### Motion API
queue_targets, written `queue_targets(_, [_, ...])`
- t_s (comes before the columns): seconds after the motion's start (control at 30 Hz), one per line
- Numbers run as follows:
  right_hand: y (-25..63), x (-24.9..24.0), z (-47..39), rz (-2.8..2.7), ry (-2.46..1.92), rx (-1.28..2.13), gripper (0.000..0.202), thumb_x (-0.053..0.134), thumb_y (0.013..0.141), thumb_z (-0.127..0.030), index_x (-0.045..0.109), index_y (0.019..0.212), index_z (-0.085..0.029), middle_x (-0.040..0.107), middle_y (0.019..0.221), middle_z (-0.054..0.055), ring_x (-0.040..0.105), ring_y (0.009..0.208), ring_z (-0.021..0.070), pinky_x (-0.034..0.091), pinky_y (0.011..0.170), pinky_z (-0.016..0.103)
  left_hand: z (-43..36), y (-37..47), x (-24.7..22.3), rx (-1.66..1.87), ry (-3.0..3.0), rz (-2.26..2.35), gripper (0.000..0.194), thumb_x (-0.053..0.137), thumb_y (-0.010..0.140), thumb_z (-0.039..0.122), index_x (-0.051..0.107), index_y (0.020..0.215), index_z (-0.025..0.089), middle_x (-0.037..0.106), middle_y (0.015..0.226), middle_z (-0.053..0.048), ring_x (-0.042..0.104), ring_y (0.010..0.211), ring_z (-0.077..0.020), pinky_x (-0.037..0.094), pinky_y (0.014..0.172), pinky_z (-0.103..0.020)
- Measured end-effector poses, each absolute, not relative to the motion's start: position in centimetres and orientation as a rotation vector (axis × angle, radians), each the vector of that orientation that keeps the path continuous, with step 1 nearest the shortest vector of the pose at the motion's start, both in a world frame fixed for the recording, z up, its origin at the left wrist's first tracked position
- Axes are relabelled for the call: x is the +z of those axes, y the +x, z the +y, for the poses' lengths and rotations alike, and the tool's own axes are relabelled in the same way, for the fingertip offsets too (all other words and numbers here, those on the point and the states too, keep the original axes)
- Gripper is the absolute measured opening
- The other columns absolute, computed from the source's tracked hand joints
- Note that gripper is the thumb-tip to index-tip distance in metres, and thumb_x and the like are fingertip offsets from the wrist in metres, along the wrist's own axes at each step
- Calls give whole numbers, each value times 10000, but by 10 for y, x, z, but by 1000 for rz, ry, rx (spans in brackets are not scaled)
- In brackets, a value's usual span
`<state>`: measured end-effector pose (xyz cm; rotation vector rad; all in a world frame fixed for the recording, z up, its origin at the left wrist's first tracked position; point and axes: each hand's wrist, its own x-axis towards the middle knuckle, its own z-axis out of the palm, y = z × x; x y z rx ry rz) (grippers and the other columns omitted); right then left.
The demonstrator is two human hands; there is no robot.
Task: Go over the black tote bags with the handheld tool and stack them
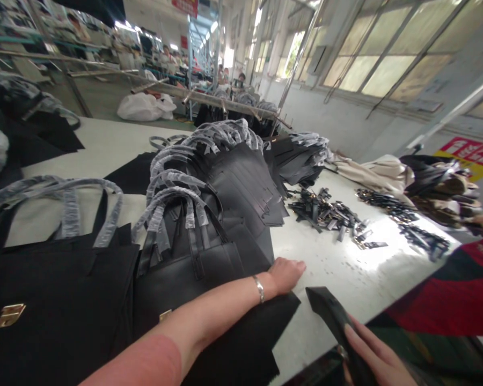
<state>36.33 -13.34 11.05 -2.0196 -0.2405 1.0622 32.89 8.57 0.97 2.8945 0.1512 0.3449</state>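
Observation:
My left hand (286, 275), with a bracelet (258, 288) at its wrist, reaches across black leather bag panels (241, 338). Its fingers are curled closed at the right side of the panels; what they hold, if anything, is hidden. At the lower right my right hand (376, 351) grips a long, folded-looking black leather piece (330, 311), thumb on top. Beside my left forearm lie panels with plastic-wrapped handles (177, 195). Further left is another black bag front (60, 300) with a gold clasp (10, 315).
Fanned black panels (245, 179) lie beyond my left hand on the white table (301, 252). Small black straps with metal fittings (330, 212) are heaped to the right. Another person's red-and-black clothing (454, 289) is at the table's right edge. A metal rail (209, 102) crosses behind.

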Motion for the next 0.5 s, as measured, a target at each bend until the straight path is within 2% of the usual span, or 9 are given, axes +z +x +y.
queue_targets(0.1, [361, 115, -131, -237, -2045, 1096, 840, 611, 731, -627, 406, 1415, -185, 615, 479, -27, 597, 432, 210, 487, 419, 284, 77, 300, 16, 359, 2824, 370, 218, 411, 869, 111, 516, 1057, 137, 640, 968, -99, 623, 869, -198, 519, 730, -315])
queue_targets(0.17, [365, 116, -133, -225, -2085, 1114, 801, 656, 695, -607, 485, 1360, -194, 662, 552, -14, 633, 501, 216, 517, 467, 284, 70, 267, 19, 372, 2795, 464, 297, 457, 884, 222, 494, 1161, 124, 591, 1149, -142, 569, 1044, -243, 488, 866, -379])
queue_targets(0.23, [369, 116, -135, -230, -2093, 1158, 714, 684, 673, -589, 584, 1267, -205, 726, 702, 17, 667, 593, 223, 538, 521, 276, 62, 230, 19, 331, 2797, 500, 497, 521, 867, 389, 453, 1270, 106, 463, 1346, -185, 428, 1244, -317, 381, 1014, -476])
queue_targets(0.3, [372, 113, -134, -255, -2049, 1261, 649, 692, 667, -582, 641, 1194, -208, 746, 774, 36, 677, 623, 228, 531, 512, 264, 54, 197, 16, 233, 2819, 449, 656, 520, 850, 521, 414, 1342, 100, 319, 1459, -203, 253, 1361, -368, 238, 1095, -544])
queue_targets(0.43, [365, 106, -116, -252, -1974, 1331, 660, 641, 727, -576, 551, 1284, -233, 634, 516, -22, 601, 437, 182, 446, 375, 231, 46, 165, 8, 180, 2808, 303, 625, 336, 925, 554, 356, 1409, 158, 179, 1524, -176, 128, 1415, -335, 132, 1130, -535])
queue_targets(0.5, [361, 104, -107, -254, -1942, 1289, 666, 619, 767, -554, 466, 1339, -251, 604, 517, -49, 564, 395, 148, 421, 353, 211, 46, 162, 6, 215, 2793, 301, 612, 290, 939, 546, 336, 1421, 172, 153, 1533, -165, 108, 1422, -321, 114, 1136, -523])
